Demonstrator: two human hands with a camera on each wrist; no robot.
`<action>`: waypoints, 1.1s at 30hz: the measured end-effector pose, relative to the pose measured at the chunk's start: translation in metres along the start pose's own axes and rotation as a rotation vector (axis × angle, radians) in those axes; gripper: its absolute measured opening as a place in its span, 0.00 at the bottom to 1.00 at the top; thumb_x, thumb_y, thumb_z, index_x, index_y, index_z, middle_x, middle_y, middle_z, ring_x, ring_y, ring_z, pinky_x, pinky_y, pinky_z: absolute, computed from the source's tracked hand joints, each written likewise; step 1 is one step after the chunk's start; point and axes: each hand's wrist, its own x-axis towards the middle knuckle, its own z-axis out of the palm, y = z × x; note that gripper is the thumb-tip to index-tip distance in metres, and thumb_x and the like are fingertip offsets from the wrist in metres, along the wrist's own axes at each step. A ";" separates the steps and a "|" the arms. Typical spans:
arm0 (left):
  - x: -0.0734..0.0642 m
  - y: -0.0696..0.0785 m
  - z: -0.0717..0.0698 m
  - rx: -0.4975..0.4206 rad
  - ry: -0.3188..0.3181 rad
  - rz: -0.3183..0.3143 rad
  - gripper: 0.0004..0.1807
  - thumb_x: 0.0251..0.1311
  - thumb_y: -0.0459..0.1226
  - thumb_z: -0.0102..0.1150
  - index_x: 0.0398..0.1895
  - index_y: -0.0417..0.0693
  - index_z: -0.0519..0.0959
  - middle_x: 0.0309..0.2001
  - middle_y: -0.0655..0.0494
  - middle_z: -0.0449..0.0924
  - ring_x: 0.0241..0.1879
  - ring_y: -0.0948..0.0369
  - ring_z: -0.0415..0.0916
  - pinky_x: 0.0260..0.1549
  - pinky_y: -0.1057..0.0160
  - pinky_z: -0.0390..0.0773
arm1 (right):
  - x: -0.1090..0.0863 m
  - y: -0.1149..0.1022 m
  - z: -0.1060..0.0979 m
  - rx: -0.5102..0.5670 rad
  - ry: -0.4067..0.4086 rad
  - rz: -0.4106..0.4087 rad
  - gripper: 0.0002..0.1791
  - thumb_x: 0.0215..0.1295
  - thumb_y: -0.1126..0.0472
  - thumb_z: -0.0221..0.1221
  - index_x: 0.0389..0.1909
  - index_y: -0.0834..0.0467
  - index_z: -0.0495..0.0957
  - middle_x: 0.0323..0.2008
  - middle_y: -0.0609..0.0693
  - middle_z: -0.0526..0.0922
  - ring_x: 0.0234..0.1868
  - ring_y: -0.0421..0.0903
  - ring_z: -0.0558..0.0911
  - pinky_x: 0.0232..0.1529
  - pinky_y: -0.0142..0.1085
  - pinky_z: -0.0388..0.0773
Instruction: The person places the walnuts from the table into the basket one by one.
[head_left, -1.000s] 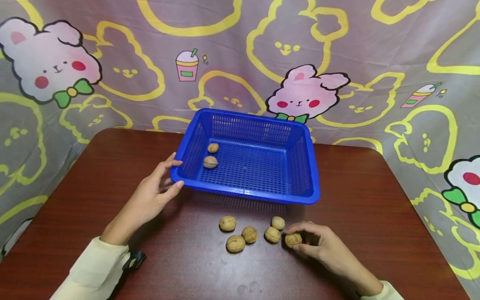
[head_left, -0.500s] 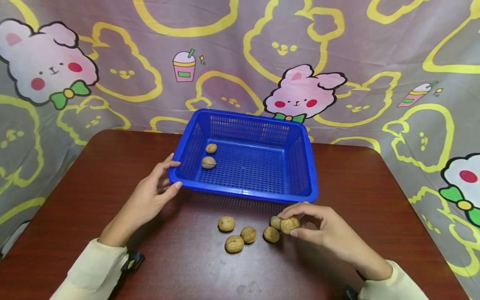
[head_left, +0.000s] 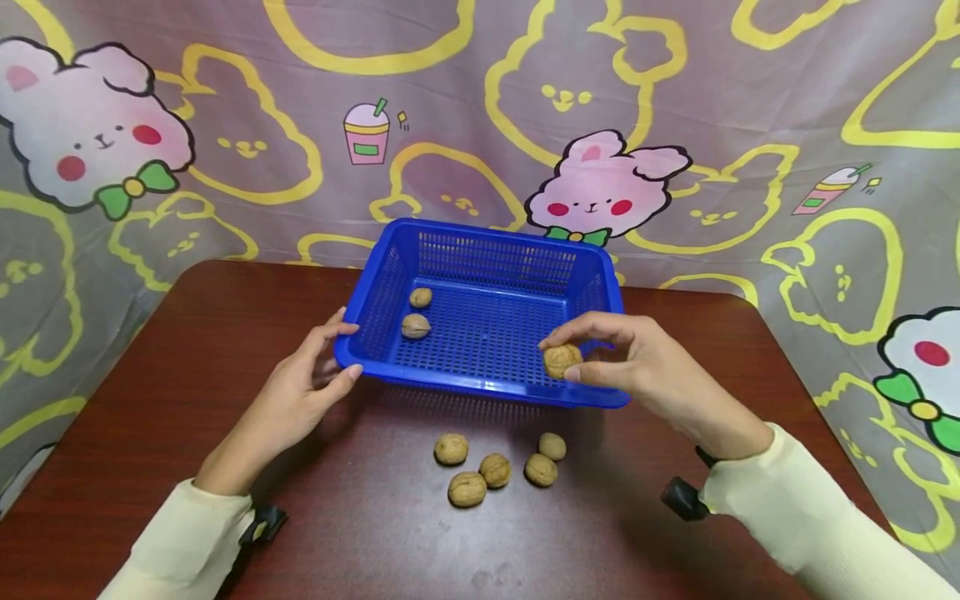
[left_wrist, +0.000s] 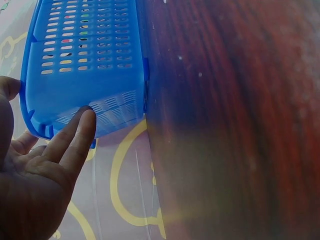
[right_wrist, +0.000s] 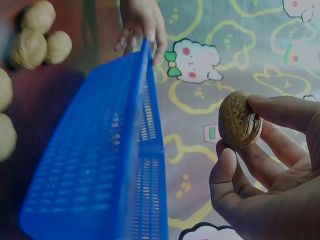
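Observation:
My right hand (head_left: 663,375) pinches a walnut (head_left: 561,361) between thumb and fingertips, above the front right part of a blue plastic basket (head_left: 480,384). In the right wrist view the held walnut (right_wrist: 239,120) shows its seam and dark specks. The left hand (head_left: 296,383) holds the basket's front left corner, thumb and index finger at the rim; the left wrist view shows other fingers (left_wrist: 80,140) stretched along the outside of the basket (left_wrist: 85,82). Inside, at the left end, lie a walnut (head_left: 416,326) and a smaller one (head_left: 421,297).
In front of the basket several walnuts lie on the dark red-brown table (head_left: 337,533), a left group around one walnut (head_left: 467,489) and a right pair with one walnut (head_left: 541,470). Behind the table hangs a grey cloth (head_left: 450,108) printed with cartoon rabbits.
The right hand has lifted a walnut off the table and carried it up and forward over the basket. The left hand has stayed at the basket's corner.

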 end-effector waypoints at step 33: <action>0.001 0.001 -0.001 -0.001 -0.006 -0.007 0.27 0.74 0.32 0.60 0.73 0.42 0.65 0.84 0.42 0.52 0.61 0.37 0.82 0.52 0.46 0.84 | 0.176 0.021 0.016 0.079 -0.115 0.175 0.11 0.70 0.65 0.65 0.51 0.57 0.84 0.42 0.48 0.89 0.48 0.49 0.85 0.47 0.42 0.76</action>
